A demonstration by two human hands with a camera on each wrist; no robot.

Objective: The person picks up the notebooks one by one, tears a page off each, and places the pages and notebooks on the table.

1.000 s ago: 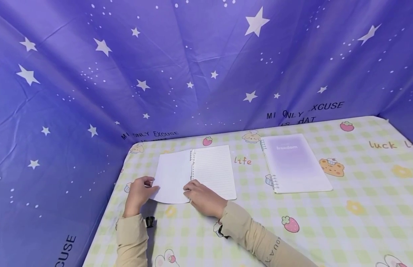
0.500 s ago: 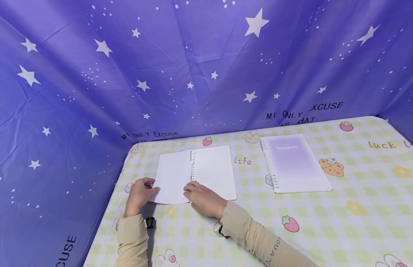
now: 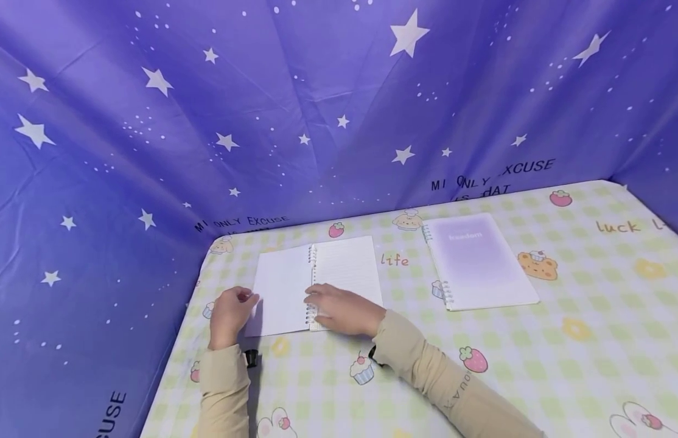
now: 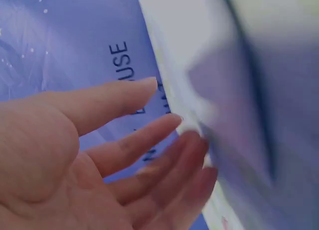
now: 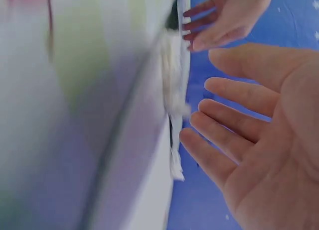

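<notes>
An open ring-bound notebook lies on the table, its blank white left side [image 3: 283,289] flat and its lined right page [image 3: 349,260] beside it. My left hand [image 3: 229,313] is at the left edge of the blank side; the left wrist view shows thumb and fingers apart, with nothing pinched between them. Over the lower part of the binding, my right hand [image 3: 350,310] reaches across the lined page with its fingers extended near the metal rings [image 3: 310,313]. In the right wrist view the fingers of that hand [image 5: 269,120] are spread beside the notebook's blurred edge.
To the right lies a closed ring-bound notebook [image 3: 484,267] with a purple-and-white cover reading "freedom". A green-and-white checked cloth [image 3: 415,377] with cartoon prints covers the table. Purple star-patterned curtains [image 3: 317,91] hang behind and at the sides.
My right hand has shifted up and right along the binding, uncovering the lower rings. The curved lower edge of the blank side now lies straight, and my left thumb has come off it. The head view shifts slightly.
</notes>
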